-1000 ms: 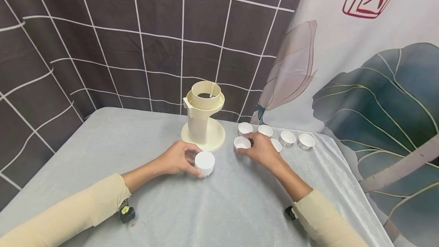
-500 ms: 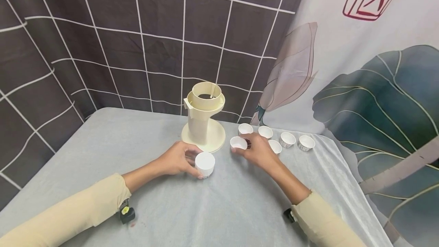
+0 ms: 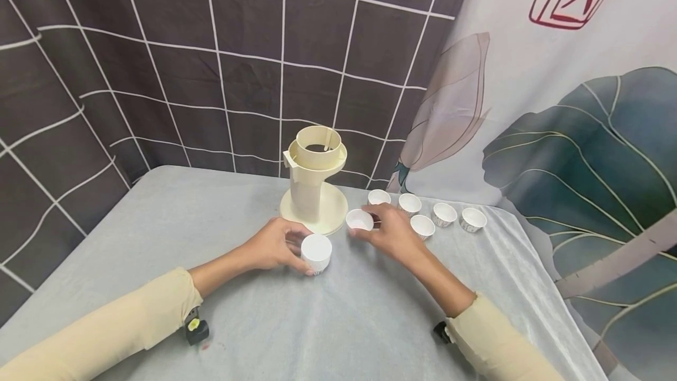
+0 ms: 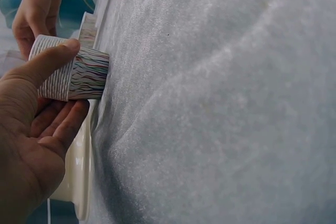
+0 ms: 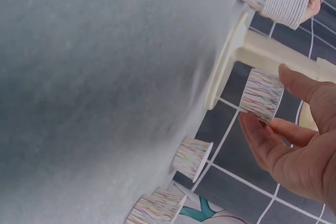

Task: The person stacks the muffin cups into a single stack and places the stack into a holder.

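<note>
My left hand [image 3: 276, 244] grips a stack of nested paper cups [image 3: 316, 253] on the grey cloth. In the left wrist view the stack [image 4: 90, 74] shows many white rims above a wavy-striped wall, thumb on one side and fingers on the other. My right hand [image 3: 394, 231] pinches a single paper cup [image 3: 359, 220] by its sides, its opening facing up. The right wrist view shows this striped cup [image 5: 261, 95] raised off the cloth, between thumb and fingers. Behind both hands stands a cream plastic stand [image 3: 307, 196] with a ring-shaped top and round base.
Several more paper cups stand upright at the back right, such as one cup [image 3: 422, 226] near my right hand and another [image 3: 472, 220] farther right. The grey tablecloth [image 3: 254, 322] spans the table. A dark grid curtain [image 3: 243, 81] hangs close behind.
My right hand has carried its cup left, away from the other cups and nearer to the stand and the stack. My left hand and the stack have stayed in place.
</note>
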### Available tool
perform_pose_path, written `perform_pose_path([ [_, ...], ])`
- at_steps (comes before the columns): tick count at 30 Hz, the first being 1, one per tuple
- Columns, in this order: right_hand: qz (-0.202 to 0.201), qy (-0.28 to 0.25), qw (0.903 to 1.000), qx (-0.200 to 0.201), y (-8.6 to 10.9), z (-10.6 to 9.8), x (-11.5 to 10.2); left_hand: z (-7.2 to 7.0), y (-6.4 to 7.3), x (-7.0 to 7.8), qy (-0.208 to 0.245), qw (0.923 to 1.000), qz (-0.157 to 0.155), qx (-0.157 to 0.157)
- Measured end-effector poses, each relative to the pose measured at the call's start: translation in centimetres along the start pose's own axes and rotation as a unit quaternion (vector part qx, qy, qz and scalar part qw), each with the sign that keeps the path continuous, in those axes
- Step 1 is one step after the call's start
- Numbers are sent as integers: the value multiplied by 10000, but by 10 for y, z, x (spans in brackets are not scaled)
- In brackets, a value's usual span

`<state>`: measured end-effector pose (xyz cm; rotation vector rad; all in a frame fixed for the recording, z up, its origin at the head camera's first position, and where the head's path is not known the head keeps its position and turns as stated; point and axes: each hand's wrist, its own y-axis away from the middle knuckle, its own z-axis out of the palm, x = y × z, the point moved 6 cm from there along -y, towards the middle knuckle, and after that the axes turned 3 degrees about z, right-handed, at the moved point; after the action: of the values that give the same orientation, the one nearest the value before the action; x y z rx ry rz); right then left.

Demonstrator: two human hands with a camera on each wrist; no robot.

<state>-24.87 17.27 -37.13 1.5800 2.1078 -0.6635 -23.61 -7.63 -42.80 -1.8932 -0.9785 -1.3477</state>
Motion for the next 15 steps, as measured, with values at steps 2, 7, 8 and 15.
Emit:
perform_pose_path([
  [2, -44, -9, 10000, -41, 0, 1, -3, 0, 0, -1, -2, 10000, 2, -2],
  [7, -135, -7, 9999, -26, 0, 2, -11, 0, 0, -2, 4, 10000, 65, -12],
  [8, -142, 3, 9999, -6, 0, 3, -12, 0, 0, -2, 9, 10000, 80, -14],
  [15, -215, -379, 9990, -120, 2, 7, -22, 1, 0, -2, 35, 9999, 95, -19],
])
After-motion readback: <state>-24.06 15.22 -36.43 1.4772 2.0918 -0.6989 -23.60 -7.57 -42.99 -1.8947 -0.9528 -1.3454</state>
